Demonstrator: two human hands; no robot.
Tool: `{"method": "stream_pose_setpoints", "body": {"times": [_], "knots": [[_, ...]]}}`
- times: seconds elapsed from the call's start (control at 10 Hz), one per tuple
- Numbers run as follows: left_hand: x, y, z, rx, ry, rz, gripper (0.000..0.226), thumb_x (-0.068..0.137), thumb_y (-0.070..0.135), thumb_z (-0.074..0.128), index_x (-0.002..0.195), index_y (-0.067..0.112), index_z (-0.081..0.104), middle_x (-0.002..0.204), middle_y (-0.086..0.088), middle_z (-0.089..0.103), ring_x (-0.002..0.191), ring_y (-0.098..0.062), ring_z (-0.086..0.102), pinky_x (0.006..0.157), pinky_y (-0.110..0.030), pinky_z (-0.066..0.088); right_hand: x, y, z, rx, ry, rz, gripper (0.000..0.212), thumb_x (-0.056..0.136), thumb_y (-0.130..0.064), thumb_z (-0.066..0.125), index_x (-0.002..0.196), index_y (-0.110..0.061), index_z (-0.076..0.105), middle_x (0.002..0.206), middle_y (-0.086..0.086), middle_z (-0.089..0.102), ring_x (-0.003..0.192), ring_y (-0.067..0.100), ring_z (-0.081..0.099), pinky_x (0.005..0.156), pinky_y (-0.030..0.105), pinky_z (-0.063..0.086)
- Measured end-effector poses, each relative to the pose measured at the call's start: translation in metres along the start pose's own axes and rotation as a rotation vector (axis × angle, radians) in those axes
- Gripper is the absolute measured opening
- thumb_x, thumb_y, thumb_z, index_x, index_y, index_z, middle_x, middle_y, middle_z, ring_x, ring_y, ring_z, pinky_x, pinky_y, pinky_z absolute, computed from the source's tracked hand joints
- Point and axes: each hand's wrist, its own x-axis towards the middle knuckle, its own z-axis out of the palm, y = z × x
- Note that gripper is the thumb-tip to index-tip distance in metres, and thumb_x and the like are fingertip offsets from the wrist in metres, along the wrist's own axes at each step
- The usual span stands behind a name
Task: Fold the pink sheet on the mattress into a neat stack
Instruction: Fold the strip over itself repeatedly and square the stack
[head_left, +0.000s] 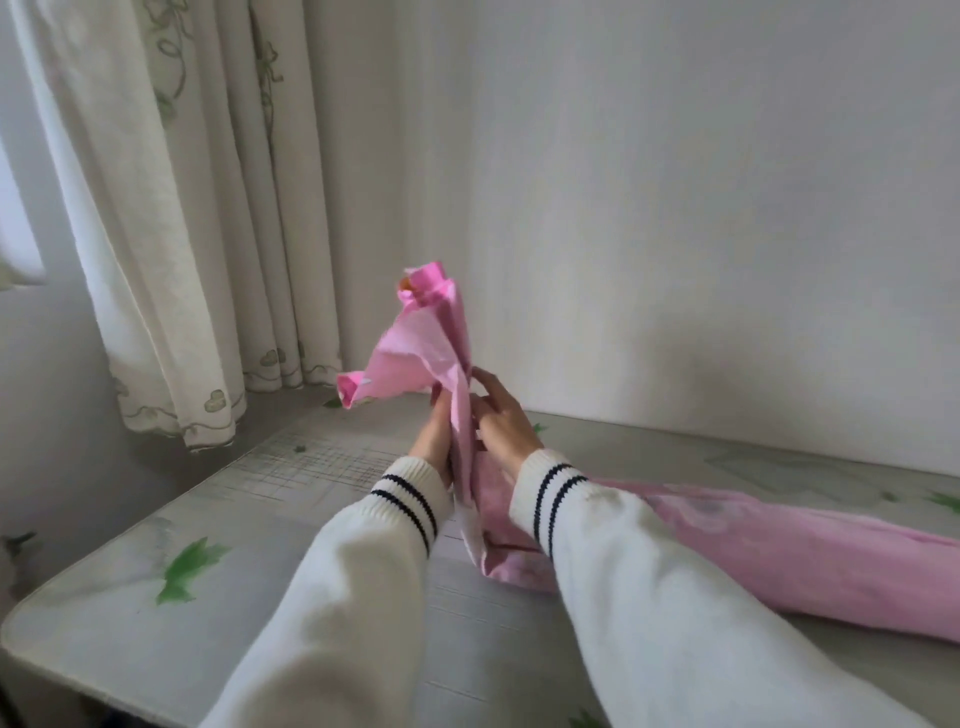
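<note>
Hands first: I see my left hand (435, 435) and my right hand (503, 422) close together, both pinching the pink sheet (779, 561) at one end. The fingers curl round the cloth and press it from both sides. I think they hold it up like this to find the corners and line them up. The top of the sheet sticks up above the hands in a crumpled bunch. The rest hangs down between the white sleeves and lies in a long heap on the mattress (156, 597), off to the right. Folding has hardly begun, I think. A curtain (197, 234) hangs at the far left.
</note>
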Motion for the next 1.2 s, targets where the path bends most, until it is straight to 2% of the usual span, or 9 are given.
{"method": "stream_pose_setpoints", "body": {"times": [0.1, 0.3, 0.4, 0.5, 0.6, 0.7, 0.8, 1.0, 1.2], "knots": [[0.013, -0.008, 0.017, 0.097, -0.090, 0.085, 0.106, 0.059, 0.077, 0.040, 0.148, 0.022, 0.022, 0.156, -0.005, 0.023, 0.143, -0.024, 0.027, 0.117, -0.045, 0.027, -0.010, -0.013, -0.034, 0.009, -0.019, -0.029, 0.042, 0.097, -0.021, 0.043, 0.138, -0.029, 0.041, 0.114, 0.010, 0.064, 0.088, 0.018, 0.064, 0.071, 0.025, 0.056], [-0.009, -0.016, 0.075, 0.321, -0.188, 0.203, 0.067, 0.093, 0.047, 0.033, 0.148, 0.028, 0.000, 0.159, 0.004, -0.004, 0.148, -0.020, 0.006, 0.120, -0.044, 0.012, -0.025, 0.000, -0.085, -0.110, 0.035, -0.002, 0.043, 0.097, -0.015, 0.041, 0.140, -0.021, 0.037, 0.117, 0.016, 0.063, 0.084, 0.021, 0.064, 0.056, 0.012, 0.051], [-0.003, -0.030, 0.092, 0.469, -0.214, 0.223, 0.062, 0.100, 0.032, 0.030, 0.150, 0.012, 0.001, 0.159, 0.002, -0.009, 0.147, -0.013, -0.004, 0.119, -0.031, 0.001, -0.034, 0.008, -0.106, -0.229, 0.067, 0.060, 0.030, 0.097, -0.019, 0.040, 0.125, -0.015, 0.049, 0.105, 0.008, 0.066, 0.087, 0.021, 0.063, 0.070, 0.021, 0.053], [-0.005, -0.041, 0.106, 0.680, -0.267, 0.244, 0.060, 0.100, 0.030, 0.032, 0.150, 0.009, 0.007, 0.159, -0.003, -0.008, 0.147, -0.016, -0.007, 0.121, -0.033, -0.001, -0.041, 0.021, -0.130, -0.333, 0.089, 0.144, 0.011, 0.096, -0.010, 0.042, 0.096, -0.010, 0.053, 0.078, 0.000, 0.057, 0.068, 0.011, 0.055, 0.046, 0.003, 0.043], [-0.006, -0.058, 0.121, 0.726, -0.313, 0.233, 0.068, 0.095, 0.032, 0.042, 0.151, 0.014, 0.009, 0.159, -0.003, 0.006, 0.147, -0.019, 0.009, 0.122, -0.041, 0.011, -0.043, 0.040, -0.150, -0.270, 0.168, 0.091, 0.031, 0.096, 0.000, 0.039, 0.127, -0.002, 0.045, 0.109, 0.007, 0.054, 0.098, 0.020, 0.054, 0.066, 0.011, 0.048], [-0.013, -0.073, 0.132, 0.918, -0.356, 0.227, 0.070, 0.086, 0.037, 0.040, 0.149, 0.021, 0.015, 0.157, 0.000, 0.021, 0.143, -0.024, 0.024, 0.118, -0.043, 0.019, -0.050, 0.057, -0.173, -0.296, 0.276, 0.067, 0.025, 0.098, -0.012, 0.041, 0.121, -0.012, 0.051, 0.096, 0.000, 0.062, 0.084, 0.010, 0.060, 0.074, 0.020, 0.048], [-0.016, -0.090, 0.144, 1.329, -0.382, 0.179, 0.053, 0.097, 0.028, 0.031, 0.148, 0.021, 0.017, 0.159, 0.003, 0.009, 0.145, -0.026, 0.015, 0.117, -0.051, 0.015, -0.058, 0.065, -0.192, -0.275, 0.269, 0.205, 0.027, 0.101, -0.025, 0.032, 0.112, -0.014, 0.054, 0.091, 0.005, 0.065, 0.077, 0.012, 0.062, 0.073, 0.022, 0.049], [-0.019, -0.102, 0.164, 1.530, -0.474, 0.181, 0.071, 0.091, 0.010, 0.031, 0.148, 0.035, -0.002, 0.158, 0.012, -0.011, 0.147, -0.021, -0.010, 0.116, -0.054, -0.005, -0.069, 0.068, -0.211, -0.297, 0.427, 0.245, 0.054, 0.099, -0.019, 0.033, 0.149, -0.016, 0.012, 0.149, 0.014, 0.033, 0.135, 0.028, 0.038, 0.109, 0.033, 0.029], [-0.024, -0.109, 0.177, 1.624, -0.562, 0.247, 0.071, 0.094, 0.020, 0.042, 0.148, 0.037, -0.001, 0.158, 0.005, -0.014, 0.147, -0.022, -0.013, 0.118, -0.053, -0.006, -0.067, 0.063, -0.199, -0.681, 0.384, -0.034, 0.053, 0.093, -0.008, 0.040, 0.144, -0.020, 0.030, 0.141, 0.011, 0.043, 0.128, 0.028, 0.044, 0.109, 0.040, 0.035]]}}
